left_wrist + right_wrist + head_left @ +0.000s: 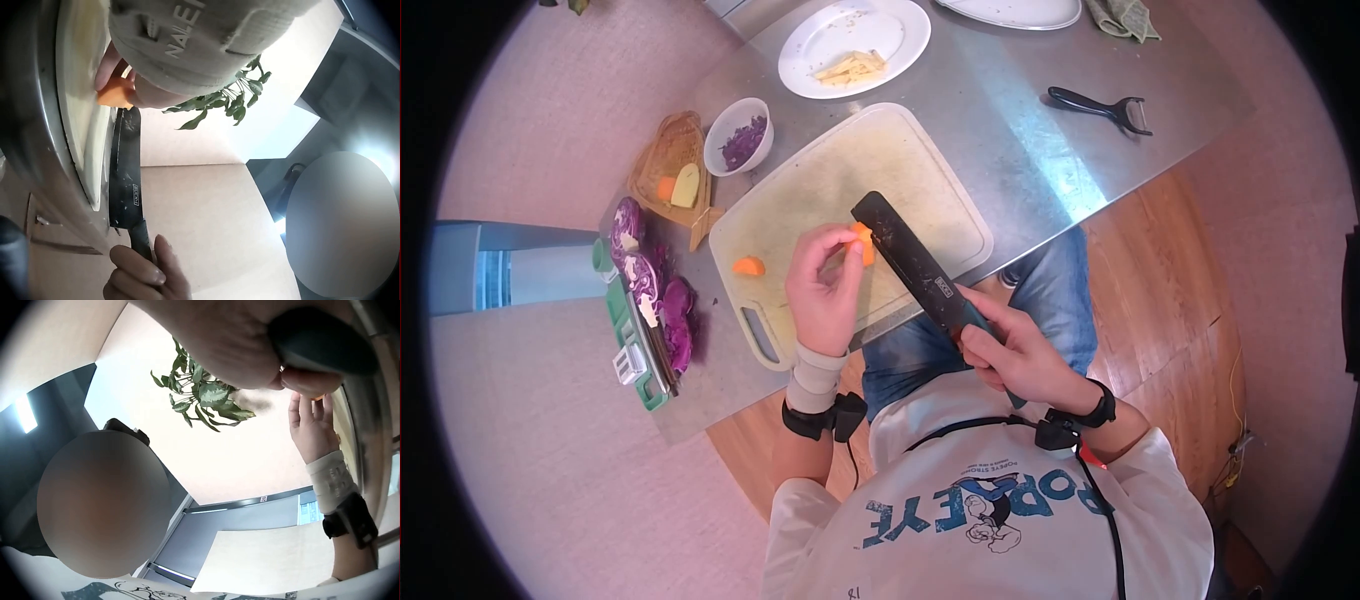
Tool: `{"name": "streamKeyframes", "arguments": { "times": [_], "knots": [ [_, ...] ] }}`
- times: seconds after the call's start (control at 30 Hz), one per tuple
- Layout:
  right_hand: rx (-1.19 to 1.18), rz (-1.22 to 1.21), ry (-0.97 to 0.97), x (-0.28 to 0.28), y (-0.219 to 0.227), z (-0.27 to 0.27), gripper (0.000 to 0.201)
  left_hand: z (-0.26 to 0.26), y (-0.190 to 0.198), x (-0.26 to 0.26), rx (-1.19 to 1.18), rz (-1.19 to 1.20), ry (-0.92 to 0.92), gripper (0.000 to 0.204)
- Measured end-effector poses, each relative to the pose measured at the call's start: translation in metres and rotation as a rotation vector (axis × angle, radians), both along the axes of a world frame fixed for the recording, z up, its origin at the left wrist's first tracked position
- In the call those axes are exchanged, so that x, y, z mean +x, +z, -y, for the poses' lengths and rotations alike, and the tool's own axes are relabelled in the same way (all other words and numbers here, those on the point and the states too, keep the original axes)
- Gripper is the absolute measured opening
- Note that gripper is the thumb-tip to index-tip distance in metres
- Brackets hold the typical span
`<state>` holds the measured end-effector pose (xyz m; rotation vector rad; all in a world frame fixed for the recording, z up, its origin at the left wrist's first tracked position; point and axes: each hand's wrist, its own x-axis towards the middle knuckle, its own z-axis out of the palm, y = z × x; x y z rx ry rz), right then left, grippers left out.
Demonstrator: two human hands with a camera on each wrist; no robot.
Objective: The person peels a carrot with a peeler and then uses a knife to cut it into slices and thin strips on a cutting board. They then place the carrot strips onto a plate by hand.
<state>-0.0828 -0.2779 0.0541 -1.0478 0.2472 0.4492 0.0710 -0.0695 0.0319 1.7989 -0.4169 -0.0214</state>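
The left hand (pixel 825 285) pinches an orange carrot piece (pixel 863 246) above the cutting board (pixel 800 190); in the left wrist view the carrot piece (pixel 115 94) shows between its fingers. The right hand (pixel 1020 355) grips the handle of a black knife (pixel 915 262), whose blade slants across the board with its tip beside the carrot. Bits of food cling to the blade. Another carrot piece (pixel 748 266) lies at the board's left side. In the right wrist view the dark handle (pixel 322 340) sits in the right hand (pixel 231 344).
Behind the board stand a plate with pale strips (pixel 800 50) and a bowl of shredded purple cabbage (pixel 714 150). To the left are a basket (pixel 645 180), cabbage pieces (pixel 677 310) and a green slicer (pixel 618 310). A peeler (pixel 1090 104) lies at the right.
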Motion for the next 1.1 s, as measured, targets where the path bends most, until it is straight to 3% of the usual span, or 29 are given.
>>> {"name": "streamKeyframes", "arguments": {
  "times": [0.2, 0.5, 0.57, 0.77, 1.1],
  "knots": [
    [-0.095, 0.043, -0.050, 0.000, -0.006, -0.002, 0.058, -0.001, 0.002, -0.001, 0.079, 0.065, 0.033, 0.011],
    [-0.208, 0.099, -0.108, -0.004, -0.012, -0.001, 0.058, -0.005, -0.002, -0.006, -0.053, -0.041, 0.084, 0.010],
    [-0.212, 0.109, -0.115, -0.005, -0.013, 0.000, 0.058, -0.014, 0.005, -0.010, 0.085, -0.019, 0.142, 0.008],
    [-0.241, 0.115, -0.127, -0.005, -0.008, 0.001, 0.059, -0.029, 0.013, -0.016, 0.168, 0.096, 0.103, 0.008],
    [-0.316, 0.182, -0.117, -0.011, -0.017, 0.000, 0.059, -0.008, 0.000, -0.009, 0.356, 0.275, 0.031, 0.016]
  ]
}}
